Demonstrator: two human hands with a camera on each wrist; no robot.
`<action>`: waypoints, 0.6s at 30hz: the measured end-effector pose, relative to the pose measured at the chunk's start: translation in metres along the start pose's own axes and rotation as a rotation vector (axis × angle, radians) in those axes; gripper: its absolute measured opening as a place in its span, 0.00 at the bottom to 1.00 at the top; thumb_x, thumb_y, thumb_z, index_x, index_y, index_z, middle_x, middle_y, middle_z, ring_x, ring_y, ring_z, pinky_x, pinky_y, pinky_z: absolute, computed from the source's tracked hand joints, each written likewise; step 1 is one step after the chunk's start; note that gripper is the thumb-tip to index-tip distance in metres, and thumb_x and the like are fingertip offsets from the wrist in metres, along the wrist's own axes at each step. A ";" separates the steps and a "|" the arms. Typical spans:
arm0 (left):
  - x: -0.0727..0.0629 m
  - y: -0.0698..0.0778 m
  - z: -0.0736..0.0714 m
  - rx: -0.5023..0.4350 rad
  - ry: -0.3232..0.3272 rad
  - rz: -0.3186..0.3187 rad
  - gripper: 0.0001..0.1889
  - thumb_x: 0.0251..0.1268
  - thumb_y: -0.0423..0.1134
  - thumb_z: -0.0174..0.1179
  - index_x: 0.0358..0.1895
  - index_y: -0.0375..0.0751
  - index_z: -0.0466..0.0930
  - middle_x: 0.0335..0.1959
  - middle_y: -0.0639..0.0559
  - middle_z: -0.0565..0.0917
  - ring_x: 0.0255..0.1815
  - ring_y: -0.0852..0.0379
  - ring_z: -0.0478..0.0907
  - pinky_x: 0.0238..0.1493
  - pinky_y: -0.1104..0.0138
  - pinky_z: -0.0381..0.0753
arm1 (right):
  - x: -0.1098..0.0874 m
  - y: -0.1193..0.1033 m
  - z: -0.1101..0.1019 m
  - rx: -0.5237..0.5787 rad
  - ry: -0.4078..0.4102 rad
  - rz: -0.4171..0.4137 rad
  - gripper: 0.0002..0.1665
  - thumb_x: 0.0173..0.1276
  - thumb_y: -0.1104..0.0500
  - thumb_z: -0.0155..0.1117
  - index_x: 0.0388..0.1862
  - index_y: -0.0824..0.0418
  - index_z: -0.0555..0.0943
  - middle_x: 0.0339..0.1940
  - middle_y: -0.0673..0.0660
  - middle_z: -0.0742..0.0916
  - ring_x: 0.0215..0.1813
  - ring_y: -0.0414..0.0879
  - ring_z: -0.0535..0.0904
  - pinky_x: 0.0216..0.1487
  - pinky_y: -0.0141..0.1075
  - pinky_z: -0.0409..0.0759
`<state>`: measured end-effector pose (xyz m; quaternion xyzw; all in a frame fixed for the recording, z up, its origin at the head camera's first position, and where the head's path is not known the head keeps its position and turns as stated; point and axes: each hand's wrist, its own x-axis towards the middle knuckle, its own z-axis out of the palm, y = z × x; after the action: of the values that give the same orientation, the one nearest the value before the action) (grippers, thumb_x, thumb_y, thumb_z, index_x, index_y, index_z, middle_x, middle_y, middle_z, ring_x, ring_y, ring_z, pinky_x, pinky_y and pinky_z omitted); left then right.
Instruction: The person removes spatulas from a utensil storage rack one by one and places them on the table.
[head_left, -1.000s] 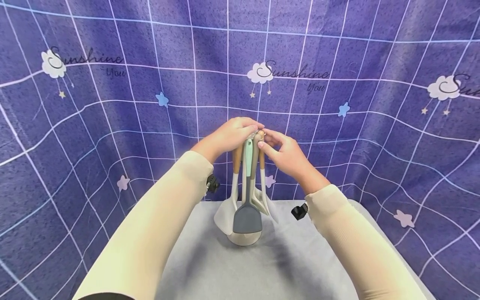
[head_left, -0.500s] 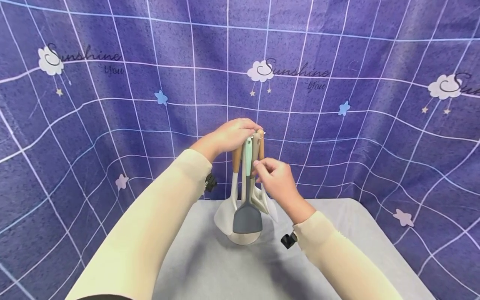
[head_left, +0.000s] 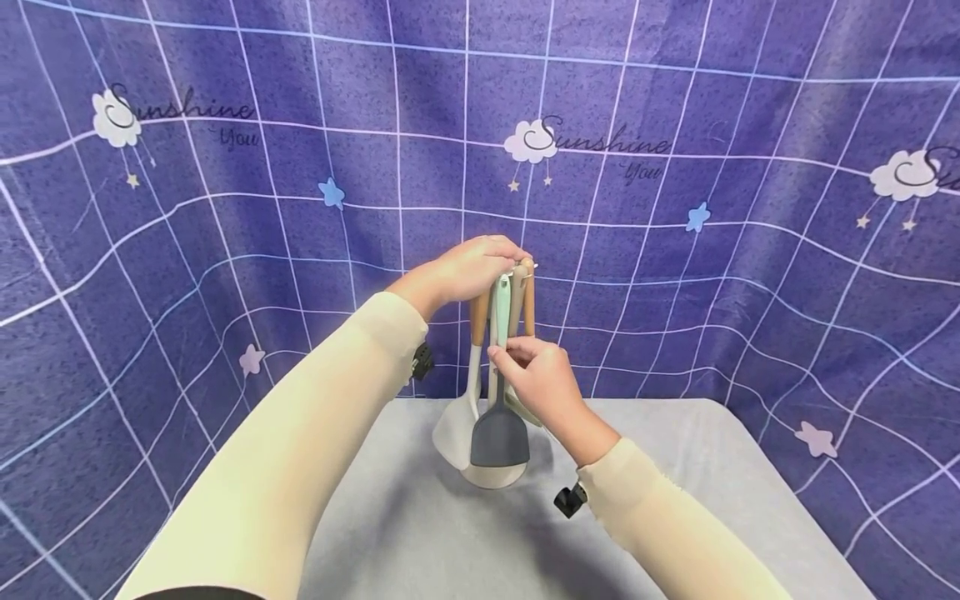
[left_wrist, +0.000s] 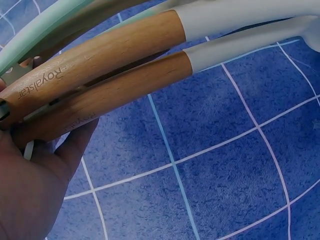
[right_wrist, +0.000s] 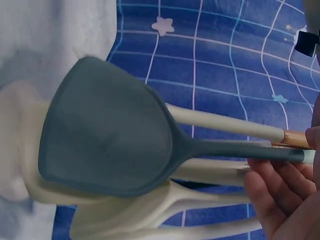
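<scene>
A cluster of kitchen utensils hangs around an upright utensil stand, whose pale base (head_left: 495,477) rests on the table. At the front is a spatula with a dark grey blade (head_left: 500,437) and mint handle (head_left: 504,304). My right hand (head_left: 542,371) pinches this spatula where handle and shaft meet; in the right wrist view its fingers (right_wrist: 272,185) curl behind the shaft. My left hand (head_left: 480,267) grips the stand's top from above, its fingertips partly hidden. Beside its palm, the left wrist view shows two wooden handles (left_wrist: 115,47) with white shafts.
A white ladle (head_left: 453,433) hangs left of the spatula, and a wooden handle (head_left: 529,308) hangs at right. The grey cloth-covered table (head_left: 420,533) extends around the base. A purple gridded curtain (head_left: 600,250) encloses the back and sides.
My right hand has left the top of the stand, moved down along the handles and taken hold of the spatula. My left hand has stayed on top.
</scene>
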<state>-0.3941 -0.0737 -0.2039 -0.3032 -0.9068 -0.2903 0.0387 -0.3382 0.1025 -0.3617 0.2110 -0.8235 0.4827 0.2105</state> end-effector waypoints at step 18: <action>0.001 -0.001 0.001 -0.015 0.020 0.018 0.26 0.90 0.45 0.45 0.77 0.49 0.84 0.80 0.50 0.81 0.84 0.47 0.73 0.85 0.47 0.73 | 0.013 -0.006 -0.006 0.321 -0.095 0.034 0.20 0.90 0.56 0.64 0.69 0.69 0.86 0.46 0.66 0.97 0.46 0.59 0.98 0.44 0.44 0.97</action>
<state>-0.3953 -0.0738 -0.2048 -0.3087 -0.9014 -0.2997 0.0484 -0.3452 0.1030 -0.3478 0.2506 -0.7484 0.6009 0.1270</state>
